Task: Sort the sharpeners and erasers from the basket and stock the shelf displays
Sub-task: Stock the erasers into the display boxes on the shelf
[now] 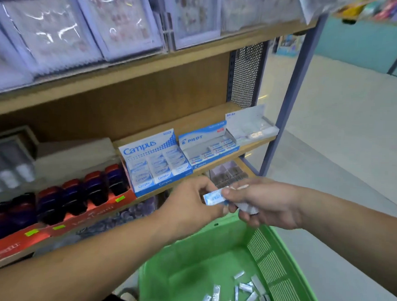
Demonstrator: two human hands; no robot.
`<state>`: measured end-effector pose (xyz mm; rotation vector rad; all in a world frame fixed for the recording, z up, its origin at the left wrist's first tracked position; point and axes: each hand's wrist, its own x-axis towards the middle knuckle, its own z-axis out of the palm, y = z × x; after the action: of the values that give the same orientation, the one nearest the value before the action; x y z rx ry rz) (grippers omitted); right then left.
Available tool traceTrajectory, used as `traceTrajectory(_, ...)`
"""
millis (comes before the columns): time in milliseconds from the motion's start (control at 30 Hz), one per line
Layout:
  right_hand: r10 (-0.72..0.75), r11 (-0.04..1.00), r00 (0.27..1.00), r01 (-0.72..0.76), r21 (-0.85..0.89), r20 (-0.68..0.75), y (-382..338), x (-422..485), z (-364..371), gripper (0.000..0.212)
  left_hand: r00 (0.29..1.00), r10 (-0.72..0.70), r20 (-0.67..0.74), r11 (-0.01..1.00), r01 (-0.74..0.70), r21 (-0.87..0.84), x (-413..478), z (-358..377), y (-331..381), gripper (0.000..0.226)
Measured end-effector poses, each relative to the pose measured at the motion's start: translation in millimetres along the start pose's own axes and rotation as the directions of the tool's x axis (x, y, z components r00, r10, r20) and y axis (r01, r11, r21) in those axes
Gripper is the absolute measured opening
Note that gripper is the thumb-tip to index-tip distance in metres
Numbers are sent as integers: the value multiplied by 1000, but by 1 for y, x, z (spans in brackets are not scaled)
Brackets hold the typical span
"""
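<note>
Our left hand [191, 200] and right hand [266, 205] meet above the green basket [286, 254]. Both pinch one blue-and-white eraser [214, 197], whose print is too blurred to read. The right hand's curled fingers also hold more wrapped pieces, mostly hidden in the palm. Loose erasers [244, 289] lie on the basket floor, some cut off at the bottom edge. On the shelf [194, 122] behind: Campus box [156, 162], Pilot box [209, 144], white box [252, 127], red tray [96, 211] of dark, blurred items.
</note>
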<state>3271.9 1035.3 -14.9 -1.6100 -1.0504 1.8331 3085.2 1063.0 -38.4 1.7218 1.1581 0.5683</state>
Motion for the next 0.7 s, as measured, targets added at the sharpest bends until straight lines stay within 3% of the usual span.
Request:
traceTrajectory(133,-37,999,995,40,33,-95,-22,10,11,16,999,-30,17,999,30,30,13,-17,17,31)
traceTrajectory(300,-77,987,981,100,126,-176,-23,38,13,19,989,-98,108,976,117,-184,31,-23,1,24)
traceTrajectory(433,-88,970,993,103,220,-76,-16,52,5,16,983,-151,104,951,173,-258,41,-27,-11,14)
traceTrajectory(567,-195,875,976,129,466,96,-19,69,3,7,969,-228,95,859,246,-450,50,-38,-5,22)
traceTrajectory(700,-185,832,981,130,539,50,-20,89,11,12,958,-277,78,853,282,-438,62,-50,-17,11)
